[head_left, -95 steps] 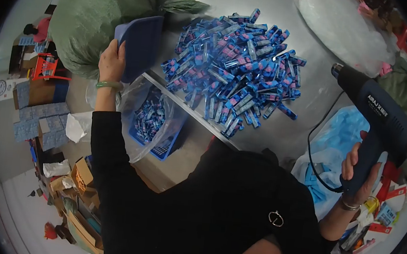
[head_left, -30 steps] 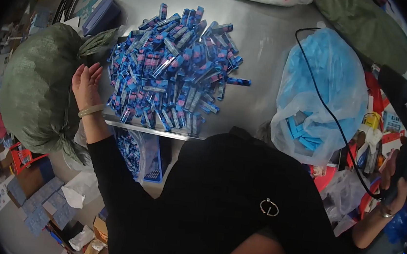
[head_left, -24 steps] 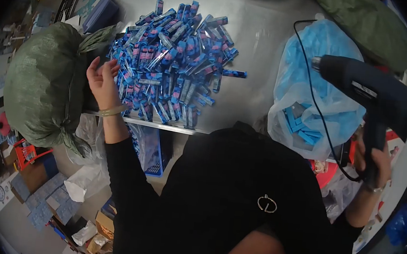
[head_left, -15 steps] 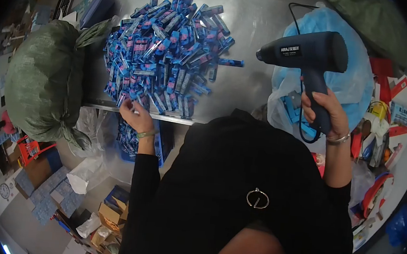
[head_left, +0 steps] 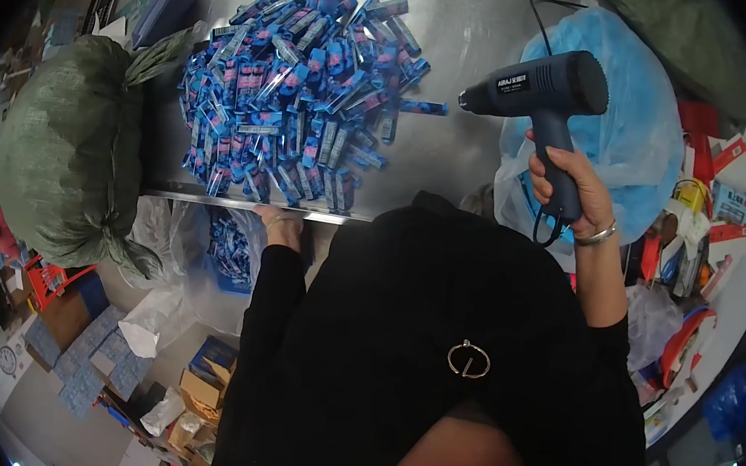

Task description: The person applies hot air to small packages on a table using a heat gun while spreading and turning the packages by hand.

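Observation:
A dark heat gun (head_left: 540, 87) is in my right hand (head_left: 582, 188), its fingers wrapped round the handle and its nozzle pointing left. The cord loops below the handle. Left of the nozzle, a large heap of small blue and pink shrink-wrapped packs (head_left: 291, 104) lies on the metal table (head_left: 465, 26). One pack sticks out of the heap toward the nozzle. My left hand (head_left: 282, 224) is down at the table's front edge, below the heap, with its fingers mostly hidden by the edge.
A tied green woven sack (head_left: 71, 150) stands at the table's left. Under the edge, a plastic-lined bin (head_left: 232, 255) holds more packs. On the right are a blue plastic-lined bag (head_left: 630, 123) and cluttered boxes. Cardboard boxes (head_left: 201, 387) stand on the floor.
My left hand has dropped from beside the packs to the table's edge. The heat gun has shifted slightly left, its nozzle now nearer the heap and tilted a little downward.

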`<state>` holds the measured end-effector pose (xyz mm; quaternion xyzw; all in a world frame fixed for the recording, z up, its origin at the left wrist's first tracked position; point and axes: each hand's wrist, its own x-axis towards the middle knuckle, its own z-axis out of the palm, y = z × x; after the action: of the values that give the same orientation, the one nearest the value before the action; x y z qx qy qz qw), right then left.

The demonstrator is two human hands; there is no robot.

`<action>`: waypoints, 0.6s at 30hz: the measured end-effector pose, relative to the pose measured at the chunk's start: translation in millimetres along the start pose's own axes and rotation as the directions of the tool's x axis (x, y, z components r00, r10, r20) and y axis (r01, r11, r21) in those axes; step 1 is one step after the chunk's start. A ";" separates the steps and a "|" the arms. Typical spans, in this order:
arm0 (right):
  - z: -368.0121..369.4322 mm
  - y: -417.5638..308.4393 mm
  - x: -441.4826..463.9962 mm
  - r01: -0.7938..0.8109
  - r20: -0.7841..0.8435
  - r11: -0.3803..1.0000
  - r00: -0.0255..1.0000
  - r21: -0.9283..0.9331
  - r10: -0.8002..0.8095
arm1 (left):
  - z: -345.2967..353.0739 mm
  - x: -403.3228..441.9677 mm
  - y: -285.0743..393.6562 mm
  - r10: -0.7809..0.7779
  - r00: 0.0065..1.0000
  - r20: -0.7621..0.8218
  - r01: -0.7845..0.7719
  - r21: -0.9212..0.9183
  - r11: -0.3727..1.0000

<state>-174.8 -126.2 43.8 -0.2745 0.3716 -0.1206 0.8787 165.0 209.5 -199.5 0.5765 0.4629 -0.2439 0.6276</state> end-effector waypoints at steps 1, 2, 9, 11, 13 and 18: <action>1.3 0.4 0.4 0.002 -0.001 1.000 1.000 0.001 -0.002 | 3.0 -4.9 -0.8 -0.003 1.000 0.001 0.003 0.000 1.000; 2.6 0.2 1.0 0.002 -0.004 1.000 1.000 0.000 -0.002 | 7.0 -10.1 -1.9 0.011 0.998 -0.065 -0.009 0.026 1.000; 11.4 -2.9 4.2 -0.024 -0.009 0.999 1.000 0.022 0.024 | 2.4 48.5 0.4 0.033 0.968 -0.249 -0.043 -0.035 0.998; 12.0 -1.8 4.8 -0.035 -0.016 0.999 0.999 0.026 0.035 | 11.3 50.5 8.2 0.032 0.943 -0.331 -0.036 -0.004 0.999; 12.9 0.7 6.7 -0.040 -0.019 0.998 0.999 0.039 0.041 | 11.4 43.4 9.8 0.037 0.909 -0.414 -0.030 0.024 0.999; 11.7 4.0 13.6 -0.067 -0.027 0.996 0.997 0.066 0.069 | 24.5 27.4 16.9 0.068 0.795 -0.603 -0.019 0.088 0.996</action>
<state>-157.0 -124.0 40.1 -0.2313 0.3893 -0.1065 0.8852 199.0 196.1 -216.9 0.6585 0.6160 -0.0503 0.4294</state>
